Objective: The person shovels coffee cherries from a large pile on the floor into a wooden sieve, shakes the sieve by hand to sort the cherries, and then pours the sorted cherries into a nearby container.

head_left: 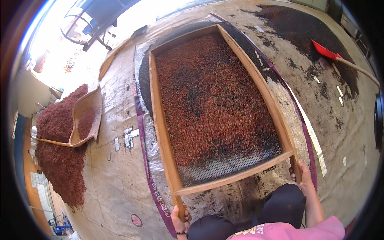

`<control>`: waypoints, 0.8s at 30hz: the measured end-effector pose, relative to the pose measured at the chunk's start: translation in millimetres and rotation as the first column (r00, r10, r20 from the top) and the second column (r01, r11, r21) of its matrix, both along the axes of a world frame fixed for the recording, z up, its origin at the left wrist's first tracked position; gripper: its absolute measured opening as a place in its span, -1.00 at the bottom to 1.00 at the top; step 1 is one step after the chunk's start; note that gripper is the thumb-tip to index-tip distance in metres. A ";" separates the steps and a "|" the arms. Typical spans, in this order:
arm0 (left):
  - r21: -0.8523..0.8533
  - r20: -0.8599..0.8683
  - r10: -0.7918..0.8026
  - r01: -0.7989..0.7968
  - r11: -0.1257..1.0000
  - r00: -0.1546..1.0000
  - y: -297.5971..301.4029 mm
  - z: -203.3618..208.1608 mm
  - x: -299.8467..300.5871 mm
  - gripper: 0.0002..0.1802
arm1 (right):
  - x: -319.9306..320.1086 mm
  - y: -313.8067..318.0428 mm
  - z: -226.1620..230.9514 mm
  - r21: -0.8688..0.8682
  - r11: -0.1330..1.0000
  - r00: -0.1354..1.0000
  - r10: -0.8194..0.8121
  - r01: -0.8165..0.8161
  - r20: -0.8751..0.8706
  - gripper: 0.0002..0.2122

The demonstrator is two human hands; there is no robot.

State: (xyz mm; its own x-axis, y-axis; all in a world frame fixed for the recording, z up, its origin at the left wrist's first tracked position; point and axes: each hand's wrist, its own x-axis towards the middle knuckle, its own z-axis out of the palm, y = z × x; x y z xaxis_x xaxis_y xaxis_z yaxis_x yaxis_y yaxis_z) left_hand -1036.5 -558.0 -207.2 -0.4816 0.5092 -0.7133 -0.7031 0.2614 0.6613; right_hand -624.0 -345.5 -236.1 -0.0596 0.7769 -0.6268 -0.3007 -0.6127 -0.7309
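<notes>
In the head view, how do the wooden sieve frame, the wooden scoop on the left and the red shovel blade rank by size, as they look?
1. Wooden sieve frame, held by the left hand and the right hand: clearly largest.
2. Wooden scoop beside the red-brown heap.
3. Red shovel blade: looks smallest, but it lies farther away, so this is unsure.

A long wooden sieve (162, 120) with a perforated metal floor lies over a silvery sheet (298, 132), loaded with reddish-brown berries (212, 96). The left hand (180, 218) grips its near left handle and the right hand (304, 176) grips the near right one. To the left, a wooden scoop (86, 116) rests against a heap (60, 160) of what looks like the same berries. A red shovel (326, 51) lies far right on dark residue
</notes>
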 end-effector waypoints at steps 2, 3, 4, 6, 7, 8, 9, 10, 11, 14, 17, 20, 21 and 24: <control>-0.024 -0.009 0.023 -0.023 0.999 1.000 9.1 7.0 3.0 -0.58 | -3.9 5.9 14.0 -0.062 0.997 0.999 -0.048 0.046 -0.018 -0.69; -0.007 -0.097 0.009 -0.009 1.000 0.995 24.6 12.8 -2.8 -0.59 | -9.7 23.3 14.7 -0.048 0.999 1.000 -0.018 0.019 0.009 -0.70; -0.033 -0.079 0.064 -0.067 0.997 0.995 38.7 12.6 -23.3 -0.62 | -24.5 44.4 13.9 -0.027 0.999 1.000 0.019 -0.019 0.020 -0.71; 0.092 -0.187 0.122 -0.106 0.990 0.975 87.1 17.4 -60.9 -0.64 | -63.5 91.0 27.0 0.007 0.990 0.987 0.136 -0.137 0.080 -0.70; 0.121 -0.165 -0.020 0.041 0.992 0.986 102.9 17.7 -81.7 -0.65 | -85.2 108.7 33.1 -0.010 0.995 0.977 0.096 -0.096 0.193 -0.61; 0.234 -0.096 -0.166 0.185 0.954 0.981 106.9 14.9 -107.7 -0.63 | -99.3 121.6 36.8 0.019 0.996 0.950 0.080 -0.090 0.303 -0.54; 0.084 -0.345 -0.024 0.056 0.995 0.938 121.1 36.1 -100.8 -0.61 | -115.4 126.2 50.5 0.077 0.988 0.945 0.101 -0.131 0.310 -0.51; 0.037 -0.349 -0.067 0.085 0.996 0.935 122.4 52.0 -104.3 -0.58 | -116.7 127.2 56.2 0.107 0.992 0.976 0.044 -0.068 0.213 -0.57; -0.029 -0.392 -0.100 0.096 0.995 0.915 127.7 64.5 -96.2 -0.56 | -95.1 134.5 44.5 0.158 0.980 0.993 0.115 -0.120 0.041 -0.64; -0.061 -0.333 -0.178 0.168 0.984 0.926 116.8 46.7 -61.0 -0.46 | -51.9 98.7 23.3 0.095 0.995 0.992 -0.028 0.017 0.121 -0.65; -0.054 -0.218 -0.104 0.094 0.994 0.971 43.5 8.8 -35.9 -0.53 | -25.1 32.9 -6.3 0.040 0.999 0.969 -0.016 0.006 0.248 -0.57; -0.062 -0.052 -0.034 0.031 0.998 0.998 20.4 7.0 -22.3 -0.58 | -15.9 15.6 -8.2 0.004 1.000 0.973 -0.031 0.031 0.228 -0.58; -0.060 0.012 -0.024 0.025 0.998 1.000 19.8 12.7 -15.1 -0.58 | -13.8 16.5 0.0 -0.018 0.999 0.967 -0.030 0.035 0.254 -0.59; -0.054 -0.059 -0.082 0.079 0.995 0.995 73.7 22.6 -47.0 -0.57 | -46.0 66.2 15.5 0.031 1.000 0.982 -0.010 0.004 0.186 -0.62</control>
State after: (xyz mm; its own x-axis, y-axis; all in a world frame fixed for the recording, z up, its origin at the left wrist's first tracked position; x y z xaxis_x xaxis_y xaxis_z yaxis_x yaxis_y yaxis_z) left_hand -1083.5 -484.3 -184.6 -0.4836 0.5117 -0.7101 -0.6372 0.3505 0.6864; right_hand -669.9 -279.3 -220.6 0.0614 0.7958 -0.6024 -0.1619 -0.5876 -0.7928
